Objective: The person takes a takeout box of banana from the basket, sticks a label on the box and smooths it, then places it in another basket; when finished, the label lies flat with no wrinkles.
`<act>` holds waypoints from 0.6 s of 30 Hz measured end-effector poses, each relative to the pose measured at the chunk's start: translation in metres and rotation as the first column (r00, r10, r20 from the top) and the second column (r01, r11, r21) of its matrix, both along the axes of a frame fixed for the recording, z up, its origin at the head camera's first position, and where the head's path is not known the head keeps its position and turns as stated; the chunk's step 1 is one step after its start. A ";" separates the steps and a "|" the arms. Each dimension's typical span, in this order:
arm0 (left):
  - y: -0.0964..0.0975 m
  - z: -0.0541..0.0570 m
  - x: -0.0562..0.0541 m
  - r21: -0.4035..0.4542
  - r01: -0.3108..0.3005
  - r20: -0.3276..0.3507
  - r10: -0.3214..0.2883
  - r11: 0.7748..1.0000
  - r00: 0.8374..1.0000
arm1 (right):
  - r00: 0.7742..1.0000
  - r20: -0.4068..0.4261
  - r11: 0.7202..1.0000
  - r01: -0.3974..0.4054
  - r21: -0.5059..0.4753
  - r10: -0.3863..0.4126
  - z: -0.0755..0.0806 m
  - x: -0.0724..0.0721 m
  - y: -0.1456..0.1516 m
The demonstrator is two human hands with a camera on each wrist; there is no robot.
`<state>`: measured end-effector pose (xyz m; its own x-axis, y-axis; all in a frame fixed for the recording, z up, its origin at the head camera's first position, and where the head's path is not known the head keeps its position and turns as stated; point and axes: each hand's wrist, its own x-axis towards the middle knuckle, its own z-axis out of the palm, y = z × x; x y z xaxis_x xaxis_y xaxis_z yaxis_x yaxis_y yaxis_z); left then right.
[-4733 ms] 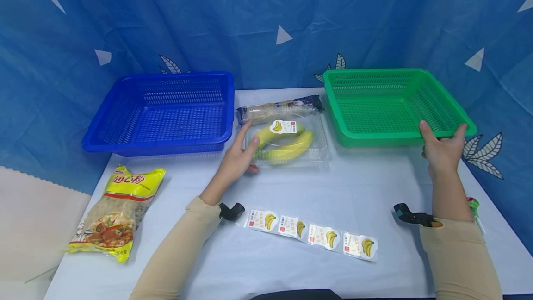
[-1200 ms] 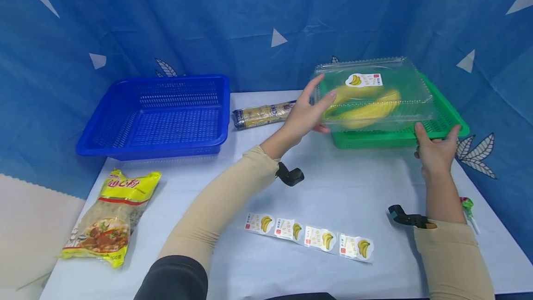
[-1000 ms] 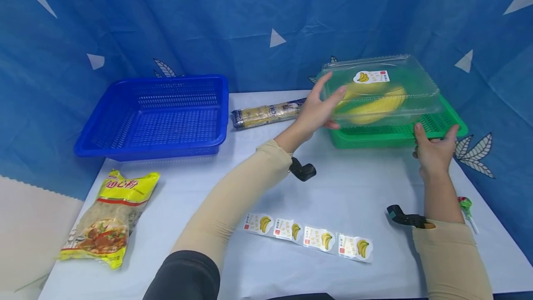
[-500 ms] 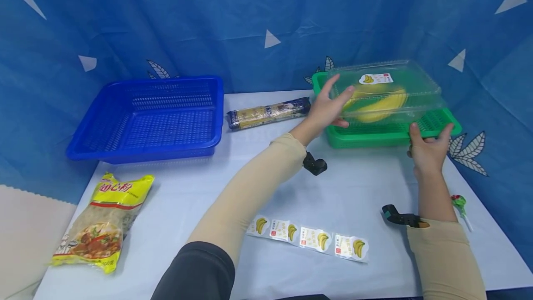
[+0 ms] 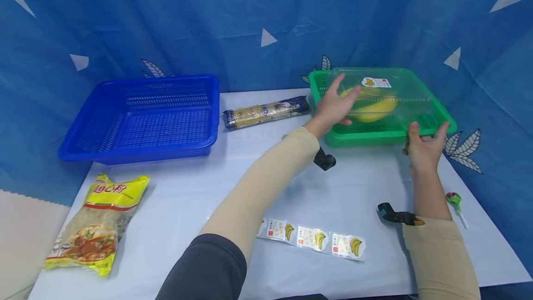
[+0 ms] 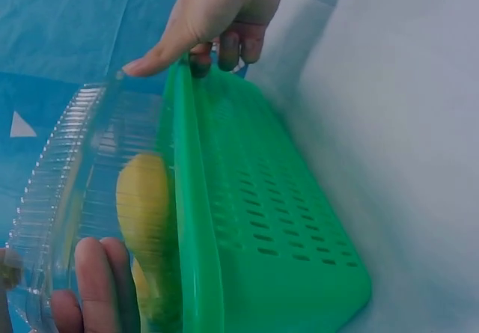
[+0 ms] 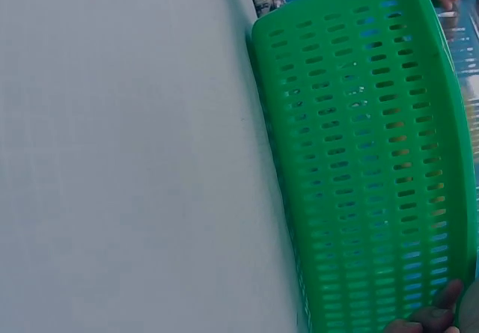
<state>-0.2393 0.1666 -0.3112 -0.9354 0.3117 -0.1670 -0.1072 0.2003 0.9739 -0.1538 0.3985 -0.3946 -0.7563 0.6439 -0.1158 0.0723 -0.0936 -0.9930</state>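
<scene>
A clear plastic clamshell box (image 5: 410, 89) with yellow bananas (image 5: 376, 109) inside is low in the green basket (image 5: 366, 139). On its lid is a banana sticker (image 5: 376, 82). My left hand (image 5: 334, 108) grips the left end of the box, thumb and fingers around it. My right hand (image 5: 425, 152) holds the basket's front rim near the right corner. In the left wrist view the box (image 6: 90, 161) lies just inside the basket rim (image 6: 196, 221), beside my left fingers (image 6: 97, 288). Whether the box touches the basket floor is hidden.
A blue basket (image 5: 139, 152) stands at the left, a long noodle packet (image 5: 266, 112) between the baskets. A yellow pasta bag (image 5: 97, 226) lies front left. A strip of banana stickers (image 5: 314, 239) lies in front, partly under my left arm. A lollipop (image 5: 455, 200) is at the right.
My left hand has carried the banana box from the table between the baskets rightward, then lowered it into the green basket. The right hand has kept its hold on the rim.
</scene>
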 end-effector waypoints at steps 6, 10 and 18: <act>0.007 -0.002 -0.002 -0.077 -0.015 -0.015 0.014 0.997 1.000 | 1.000 -0.029 1.000 -0.013 -0.022 0.012 0.000 0.000 -0.002; 0.010 -0.007 -0.004 -0.122 -0.014 -0.025 0.011 0.992 1.000 | 1.000 -0.013 1.000 -0.009 -0.024 0.009 0.000 0.001 -0.002; 0.018 -0.012 -0.007 -0.231 -0.012 -0.051 0.000 0.973 0.999 | 1.000 -0.001 1.000 -0.005 -0.013 0.005 0.003 0.001 -0.002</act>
<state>-0.2459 0.1844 -0.3234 -0.9463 0.2641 -0.1863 -0.0609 0.4204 0.9053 -0.1526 0.3965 -0.3918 -0.7597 0.6385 -0.1234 0.0714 -0.1066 -0.9917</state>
